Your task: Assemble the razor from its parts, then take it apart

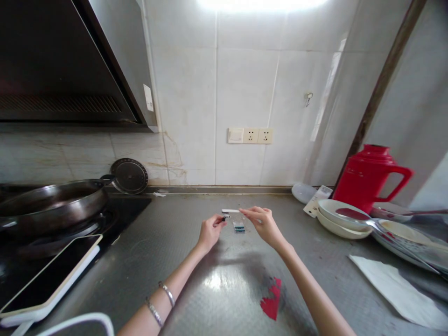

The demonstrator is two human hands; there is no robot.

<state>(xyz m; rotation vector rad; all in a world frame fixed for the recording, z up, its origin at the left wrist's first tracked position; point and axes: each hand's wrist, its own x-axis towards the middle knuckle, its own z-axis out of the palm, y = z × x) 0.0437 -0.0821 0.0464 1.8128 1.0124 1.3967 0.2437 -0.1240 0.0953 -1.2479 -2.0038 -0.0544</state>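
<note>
My left hand (210,232) is closed in a pinch above the middle of the counter. Between its fingertips is a small dark piece (224,218) with a shiny end, too small to name. Across from it, my right hand (263,225) is closed, its fingertips at the right end of a thin white stick (229,211) that points left. Between the hands, a small clear case (239,225) with teal strips lies on the counter; its contents are too small to make out.
A torn red scrap (271,300) lies on the grey counter (189,289). At left are a pan (56,205) on the stove and a white-edged tablet-like device (52,275). Stacked bowls (341,226), a red thermos jug (366,179) and white paper (397,291) occupy the right.
</note>
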